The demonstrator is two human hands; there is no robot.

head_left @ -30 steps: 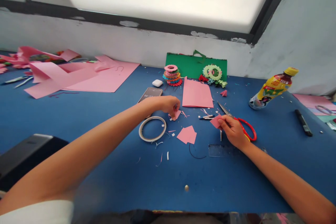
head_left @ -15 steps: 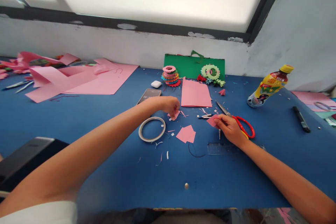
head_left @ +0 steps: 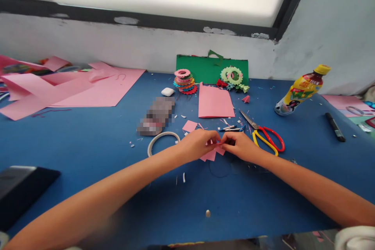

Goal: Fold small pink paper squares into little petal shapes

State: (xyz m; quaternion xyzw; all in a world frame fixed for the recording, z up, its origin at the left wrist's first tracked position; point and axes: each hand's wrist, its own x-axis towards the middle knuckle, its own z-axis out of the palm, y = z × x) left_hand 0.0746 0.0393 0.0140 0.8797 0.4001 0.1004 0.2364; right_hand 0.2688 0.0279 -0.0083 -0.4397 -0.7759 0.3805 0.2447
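Observation:
My left hand (head_left: 199, 143) and my right hand (head_left: 239, 145) meet at the middle of the blue table (head_left: 88, 133), fingertips pinched together on a small pink paper piece (head_left: 219, 150). Another pink paper scrap (head_left: 208, 156) lies just under the hands. A small pink square (head_left: 190, 125) lies on the table beyond my left hand. Red-and-yellow scissors (head_left: 265, 134) lie to the right of my right hand. A roll of tape (head_left: 162, 140) lies left of my left hand.
A pink sheet (head_left: 215, 102), stacked paper rings (head_left: 183, 82), green card (head_left: 205, 68) and a pale green ring (head_left: 233, 75) are at the back. A bottle (head_left: 301, 90) and black marker (head_left: 334, 126) are to the right. Large pink sheets (head_left: 73, 88) lie left. A dark box (head_left: 20, 189) is near left.
My left hand let go of the small pink square and came back toward me. My right hand shifted left with its pink piece. Both hands now pinch it together.

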